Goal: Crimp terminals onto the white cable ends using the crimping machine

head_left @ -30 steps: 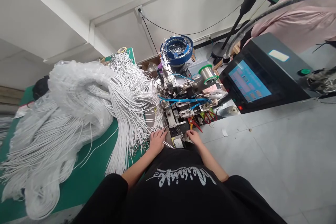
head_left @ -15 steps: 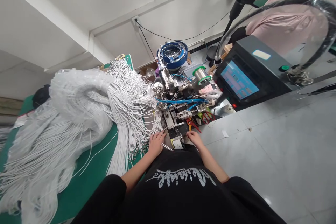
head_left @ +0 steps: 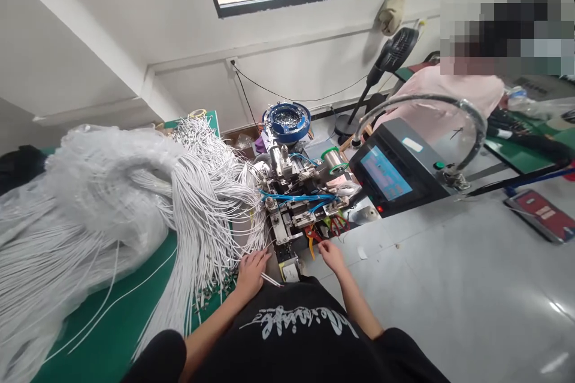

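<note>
My left hand rests at the table's edge beside the machine, fingers curled over white cables whose ends stick out past the thumb. A big bundle of white cables lies to its left. On the other side, my right hand is closed, fingertips at the red handle of red-and-orange pliers. Between the hands is the front of a bench machine with metal slides and blue air tubes. Red-handled scissors lie just beyond the pliers.
Behind the machine stands a blue bowl feeder full of small metal parts. A wire spool and a control box with a screen are at the right. Plastic wrap covers cables on the green table. A person in pink sits beyond.
My view has tilted up, bringing the window and the other person into sight. My right hand has moved to the pliers' red handle. My left hand stays by the cables.
</note>
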`<state>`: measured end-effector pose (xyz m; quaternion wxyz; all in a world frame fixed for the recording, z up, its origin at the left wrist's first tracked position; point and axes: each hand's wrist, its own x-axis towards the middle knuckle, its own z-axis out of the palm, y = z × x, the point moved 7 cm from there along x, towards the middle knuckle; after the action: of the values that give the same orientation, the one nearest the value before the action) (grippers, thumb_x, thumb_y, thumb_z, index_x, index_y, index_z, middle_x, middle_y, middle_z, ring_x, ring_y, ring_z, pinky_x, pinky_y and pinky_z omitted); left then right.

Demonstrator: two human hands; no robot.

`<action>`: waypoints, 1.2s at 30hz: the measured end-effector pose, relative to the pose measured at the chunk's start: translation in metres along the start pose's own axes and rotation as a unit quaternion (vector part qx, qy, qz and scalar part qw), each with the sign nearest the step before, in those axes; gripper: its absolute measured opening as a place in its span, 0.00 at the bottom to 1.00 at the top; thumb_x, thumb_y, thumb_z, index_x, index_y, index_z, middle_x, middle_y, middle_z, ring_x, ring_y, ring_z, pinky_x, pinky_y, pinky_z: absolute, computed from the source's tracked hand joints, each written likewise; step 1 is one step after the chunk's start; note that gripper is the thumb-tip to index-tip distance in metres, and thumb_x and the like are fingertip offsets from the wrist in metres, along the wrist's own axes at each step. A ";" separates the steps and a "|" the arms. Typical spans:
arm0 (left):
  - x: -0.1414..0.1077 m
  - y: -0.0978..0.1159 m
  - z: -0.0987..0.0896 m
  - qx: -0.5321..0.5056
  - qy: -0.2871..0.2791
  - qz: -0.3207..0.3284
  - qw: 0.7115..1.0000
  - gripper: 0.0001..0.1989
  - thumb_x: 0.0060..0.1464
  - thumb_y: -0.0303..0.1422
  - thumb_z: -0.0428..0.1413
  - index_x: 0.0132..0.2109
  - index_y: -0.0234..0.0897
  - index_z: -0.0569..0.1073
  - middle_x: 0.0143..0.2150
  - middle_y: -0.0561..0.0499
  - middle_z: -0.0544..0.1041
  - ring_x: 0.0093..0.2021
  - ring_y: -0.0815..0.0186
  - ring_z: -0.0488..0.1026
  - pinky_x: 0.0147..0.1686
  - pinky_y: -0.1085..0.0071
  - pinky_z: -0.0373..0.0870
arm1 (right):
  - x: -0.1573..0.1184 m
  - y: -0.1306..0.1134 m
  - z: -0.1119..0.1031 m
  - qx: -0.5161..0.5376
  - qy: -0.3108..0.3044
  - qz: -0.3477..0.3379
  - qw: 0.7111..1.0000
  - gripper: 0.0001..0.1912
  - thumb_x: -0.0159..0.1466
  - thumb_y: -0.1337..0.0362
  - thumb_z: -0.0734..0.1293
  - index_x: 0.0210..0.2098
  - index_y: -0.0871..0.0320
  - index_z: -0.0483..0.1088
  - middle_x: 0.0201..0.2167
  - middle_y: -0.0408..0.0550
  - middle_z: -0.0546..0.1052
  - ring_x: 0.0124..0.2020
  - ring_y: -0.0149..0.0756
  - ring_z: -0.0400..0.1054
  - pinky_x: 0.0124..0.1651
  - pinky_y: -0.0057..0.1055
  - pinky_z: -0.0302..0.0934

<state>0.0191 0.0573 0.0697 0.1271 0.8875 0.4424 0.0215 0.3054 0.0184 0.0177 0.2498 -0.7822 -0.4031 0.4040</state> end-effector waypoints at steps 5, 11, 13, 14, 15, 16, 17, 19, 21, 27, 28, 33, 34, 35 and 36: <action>-0.007 -0.009 0.003 -0.097 -0.011 -0.032 0.995 0.25 0.55 0.23 0.42 0.58 0.42 0.67 0.56 0.47 0.71 0.55 0.58 0.66 0.54 0.60 0.61 | -0.014 -0.061 -0.074 -0.063 0.130 -0.116 0.983 0.18 0.62 0.57 0.55 0.42 0.58 0.69 0.40 0.53 0.76 0.39 0.41 0.70 0.42 0.34 0.62; -0.018 -0.027 0.013 -0.201 -0.007 -0.089 0.976 0.24 0.57 0.27 0.41 0.60 0.43 0.63 0.54 0.46 0.72 0.50 0.59 0.72 0.46 0.65 0.69 | -0.026 -0.122 -0.170 -0.148 0.286 -0.153 0.934 0.21 0.66 0.57 0.53 0.54 0.56 0.64 0.62 0.53 0.60 0.51 0.40 0.65 0.47 0.34 0.62; -0.021 -0.032 0.008 -0.214 0.009 -0.107 0.971 0.25 0.56 0.26 0.41 0.61 0.44 0.62 0.54 0.47 0.72 0.47 0.61 0.74 0.42 0.68 0.70 | -0.026 -0.128 -0.190 -0.175 0.314 -0.138 0.923 0.21 0.66 0.57 0.52 0.54 0.56 0.63 0.64 0.53 0.56 0.52 0.41 0.65 0.44 0.33 0.63; -0.022 -0.034 0.003 -0.218 0.019 -0.112 0.969 0.25 0.56 0.27 0.41 0.60 0.44 0.62 0.54 0.48 0.73 0.45 0.61 0.75 0.39 0.70 0.71 | -0.026 -0.130 -0.198 -0.186 0.325 -0.131 0.918 0.21 0.67 0.57 0.51 0.53 0.56 0.63 0.65 0.52 0.55 0.52 0.41 0.64 0.43 0.32 0.63; -0.023 -0.035 -0.002 -0.222 0.031 -0.114 0.968 0.25 0.56 0.28 0.42 0.60 0.44 0.63 0.52 0.48 0.73 0.43 0.62 0.75 0.36 0.72 0.71 | -0.026 -0.131 -0.204 -0.196 0.334 -0.126 0.913 0.20 0.67 0.57 0.51 0.53 0.56 0.64 0.65 0.51 0.55 0.53 0.41 0.64 0.42 0.32 0.63; -0.024 -0.035 -0.008 -0.226 0.044 -0.114 0.966 0.25 0.56 0.29 0.42 0.59 0.45 0.64 0.51 0.48 0.74 0.41 0.62 0.76 0.34 0.73 0.71 | -0.026 -0.132 -0.208 -0.204 0.340 -0.124 0.910 0.20 0.67 0.57 0.51 0.52 0.55 0.65 0.65 0.51 0.55 0.53 0.40 0.64 0.42 0.31 0.63; -0.025 -0.036 -0.013 -0.231 0.059 -0.116 0.964 0.24 0.55 0.30 0.42 0.59 0.46 0.65 0.50 0.49 0.75 0.40 0.61 0.76 0.31 0.73 0.71 | -0.026 -0.133 -0.211 -0.211 0.344 -0.124 0.907 0.20 0.67 0.57 0.50 0.51 0.55 0.65 0.64 0.50 0.56 0.53 0.40 0.64 0.41 0.31 0.63; -0.027 -0.038 -0.021 -0.248 0.084 -0.126 0.957 0.24 0.55 0.31 0.42 0.58 0.47 0.65 0.49 0.49 0.76 0.38 0.61 0.77 0.28 0.73 0.71 | -0.025 -0.135 -0.214 -0.223 0.345 -0.120 0.904 0.21 0.68 0.56 0.49 0.50 0.55 0.66 0.63 0.50 0.58 0.51 0.40 0.65 0.40 0.31 0.63; -0.028 -0.041 -0.025 -0.270 0.098 -0.140 0.948 0.23 0.56 0.33 0.42 0.58 0.47 0.65 0.49 0.49 0.75 0.38 0.60 0.77 0.29 0.72 0.71 | -0.022 -0.135 -0.217 -0.235 0.334 -0.095 0.908 0.22 0.68 0.56 0.49 0.49 0.55 0.67 0.62 0.52 0.60 0.47 0.41 0.67 0.39 0.32 0.63; -0.037 -0.055 -0.038 -0.299 0.178 -0.163 0.923 0.20 0.58 0.39 0.41 0.55 0.41 0.66 0.49 0.45 0.73 0.45 0.59 0.73 0.41 0.66 0.72 | -0.016 -0.139 -0.221 -0.264 0.323 -0.020 0.908 0.22 0.67 0.54 0.49 0.44 0.55 0.70 0.57 0.54 0.66 0.38 0.40 0.70 0.36 0.33 0.60; -0.041 -0.060 -0.040 -0.293 0.192 -0.182 0.919 0.21 0.58 0.39 0.41 0.54 0.40 0.66 0.48 0.45 0.73 0.45 0.58 0.73 0.42 0.64 0.71 | -0.017 -0.140 -0.220 -0.260 0.325 -0.022 0.909 0.22 0.67 0.54 0.49 0.45 0.55 0.70 0.55 0.54 0.68 0.38 0.40 0.70 0.36 0.33 0.59; -0.071 -0.085 -0.048 -0.224 0.247 -0.293 0.896 0.22 0.59 0.39 0.39 0.53 0.36 0.67 0.47 0.42 0.72 0.48 0.54 0.70 0.49 0.57 0.67 | -0.025 -0.139 -0.201 -0.260 0.281 -0.052 0.922 0.24 0.66 0.51 0.50 0.35 0.55 0.73 0.30 0.51 0.77 0.31 0.41 0.69 0.30 0.30 0.53; -0.077 -0.087 -0.050 -0.210 0.263 -0.300 0.893 0.22 0.59 0.40 0.39 0.53 0.34 0.67 0.47 0.41 0.72 0.49 0.53 0.69 0.51 0.56 0.65 | -0.027 -0.140 -0.197 -0.263 0.276 -0.070 0.922 0.24 0.66 0.50 0.51 0.33 0.56 0.73 0.27 0.51 0.76 0.29 0.39 0.68 0.30 0.30 0.52; -0.084 -0.088 -0.053 -0.199 0.275 -0.309 0.888 0.23 0.59 0.39 0.38 0.52 0.33 0.67 0.47 0.40 0.72 0.50 0.52 0.68 0.52 0.55 0.64 | -0.030 -0.142 -0.193 -0.263 0.272 -0.095 0.921 0.24 0.66 0.50 0.51 0.32 0.56 0.73 0.26 0.50 0.76 0.28 0.38 0.68 0.29 0.29 0.52; -0.091 -0.090 -0.056 -0.192 0.284 -0.324 0.882 0.23 0.59 0.40 0.38 0.52 0.33 0.68 0.47 0.40 0.72 0.51 0.52 0.67 0.53 0.54 0.63 | -0.031 -0.144 -0.189 -0.260 0.265 -0.125 0.920 0.24 0.66 0.50 0.52 0.31 0.56 0.73 0.25 0.50 0.76 0.26 0.36 0.67 0.29 0.29 0.52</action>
<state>-0.1147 0.0481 0.1084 0.1638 0.6089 0.7092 0.3152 0.3900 0.0594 0.2383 0.1841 -0.8414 -0.5072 0.0283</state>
